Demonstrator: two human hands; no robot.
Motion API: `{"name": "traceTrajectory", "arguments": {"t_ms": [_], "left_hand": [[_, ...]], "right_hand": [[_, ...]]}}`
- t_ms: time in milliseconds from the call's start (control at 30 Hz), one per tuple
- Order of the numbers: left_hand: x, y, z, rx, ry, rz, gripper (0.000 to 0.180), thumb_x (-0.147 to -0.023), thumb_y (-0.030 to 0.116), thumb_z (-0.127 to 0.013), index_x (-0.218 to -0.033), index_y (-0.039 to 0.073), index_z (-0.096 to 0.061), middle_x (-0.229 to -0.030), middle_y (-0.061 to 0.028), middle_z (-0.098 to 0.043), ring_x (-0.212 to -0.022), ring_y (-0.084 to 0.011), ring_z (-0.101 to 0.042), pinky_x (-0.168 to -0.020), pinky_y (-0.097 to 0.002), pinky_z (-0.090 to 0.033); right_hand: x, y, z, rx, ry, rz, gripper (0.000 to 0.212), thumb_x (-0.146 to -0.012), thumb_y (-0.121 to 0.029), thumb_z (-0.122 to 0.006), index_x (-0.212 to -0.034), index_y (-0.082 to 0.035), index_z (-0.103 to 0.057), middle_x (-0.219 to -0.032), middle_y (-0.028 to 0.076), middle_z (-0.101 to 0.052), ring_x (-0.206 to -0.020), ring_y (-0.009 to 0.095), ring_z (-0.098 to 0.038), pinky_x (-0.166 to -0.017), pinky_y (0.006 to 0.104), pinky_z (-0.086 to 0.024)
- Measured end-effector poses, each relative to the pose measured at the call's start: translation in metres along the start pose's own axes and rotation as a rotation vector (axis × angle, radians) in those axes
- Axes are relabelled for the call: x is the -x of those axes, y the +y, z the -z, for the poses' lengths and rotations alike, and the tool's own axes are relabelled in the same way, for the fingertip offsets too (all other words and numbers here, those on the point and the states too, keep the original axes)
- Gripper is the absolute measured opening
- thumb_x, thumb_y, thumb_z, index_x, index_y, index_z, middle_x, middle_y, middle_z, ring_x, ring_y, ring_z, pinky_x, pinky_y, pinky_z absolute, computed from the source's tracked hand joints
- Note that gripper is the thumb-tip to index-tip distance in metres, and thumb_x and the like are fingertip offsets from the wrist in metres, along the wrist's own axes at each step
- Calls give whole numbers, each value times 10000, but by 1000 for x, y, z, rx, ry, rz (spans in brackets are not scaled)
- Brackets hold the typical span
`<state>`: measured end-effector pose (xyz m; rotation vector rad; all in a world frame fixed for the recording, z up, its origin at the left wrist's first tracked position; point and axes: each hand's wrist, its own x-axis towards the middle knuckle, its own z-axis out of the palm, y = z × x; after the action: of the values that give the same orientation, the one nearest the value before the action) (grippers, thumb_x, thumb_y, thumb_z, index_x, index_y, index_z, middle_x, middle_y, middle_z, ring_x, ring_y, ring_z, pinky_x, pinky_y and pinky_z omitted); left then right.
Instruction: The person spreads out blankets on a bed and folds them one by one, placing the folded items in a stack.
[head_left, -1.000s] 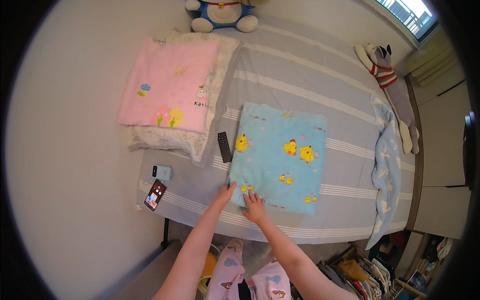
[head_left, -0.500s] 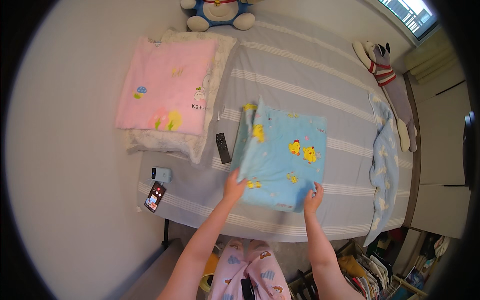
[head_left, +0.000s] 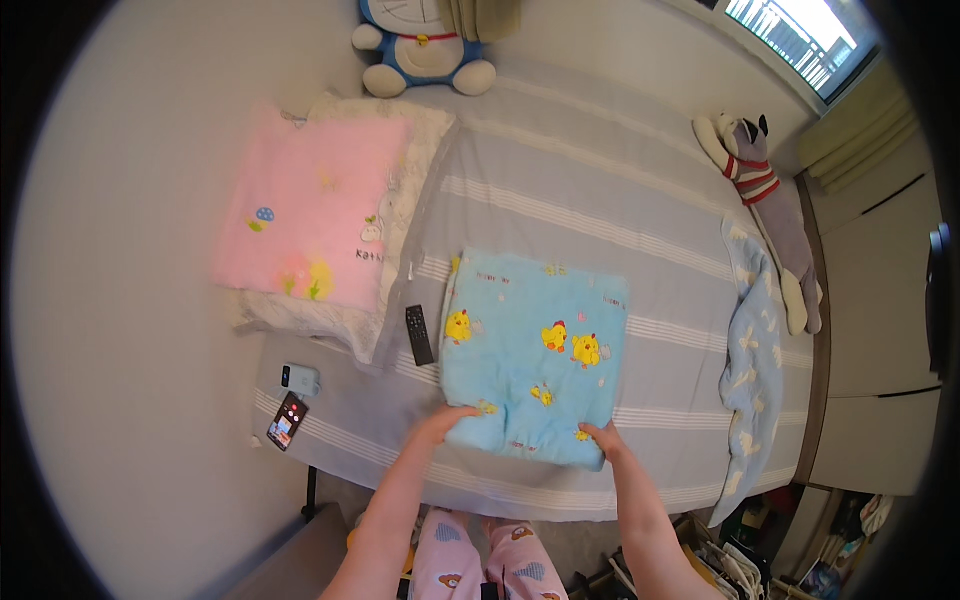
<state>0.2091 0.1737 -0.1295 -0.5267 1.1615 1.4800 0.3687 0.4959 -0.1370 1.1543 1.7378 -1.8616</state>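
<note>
A light blue folded blanket point(head_left: 530, 310) printed with yellow chicks lies in a square on the bed, its near part slightly puckered. At its near left corner, my left hand point(head_left: 445, 422) grips the edge, thumb on top and fingers mostly hidden. My right hand point(head_left: 604, 440) holds the near right corner in the same way, thumb over the cloth. Close to the blanket's left side rests a black remote control point(head_left: 419, 336), touched by neither hand.
A pink folded blanket point(head_left: 310, 200) lies on a pale pillow point(head_left: 420, 165) at the left. Below it are a light blue device point(head_left: 301, 379) and a phone point(head_left: 287, 420). Plush toys point(head_left: 428, 60) sit at the far edge; a blue patterned cloth point(head_left: 748, 370) hangs near the right edge.
The blanket's raised left flap now lies flat. My left hand has moved to the near left corner, and my right hand has taken hold of the near right one. The view has shifted.
</note>
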Motion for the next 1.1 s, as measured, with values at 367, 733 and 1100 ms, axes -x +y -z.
{"name": "traceTrajectory", "arguments": {"t_ms": [367,733,1100], "left_hand": [[147,49,-90,-1189,450,-351,575,-633,351,-620,-1105,95,-413,-932,-163,-568,-848,-333,-547,-694,-413,-446],[321,269,-8,-1168,620,-1020,581,-597,257,-636,-1078,44,-391,-906,-184,-553,-805,-361,-539,-684,-429,-432],[318,354,218,-1490,1394,-691,688,-695,203,-578,-1286,116,-237,-1281,-195,-286,-1145,-356,-302,-841,-547,-287]], "right_hand": [[143,-95,-126,342,484,268,580,-578,-129,-618,-1107,1,-420,-1001,198,-537,-936,317,-521,-797,360,-398],[191,-295,-294,-164,537,816,404,-685,-115,-593,-1024,59,-459,-913,133,-562,-811,208,-538,-732,312,-419],[43,-311,-444,536,453,859,611,-727,-222,-586,-1232,-20,-307,-1203,219,-382,-1096,313,-390,-914,377,-320]]}}
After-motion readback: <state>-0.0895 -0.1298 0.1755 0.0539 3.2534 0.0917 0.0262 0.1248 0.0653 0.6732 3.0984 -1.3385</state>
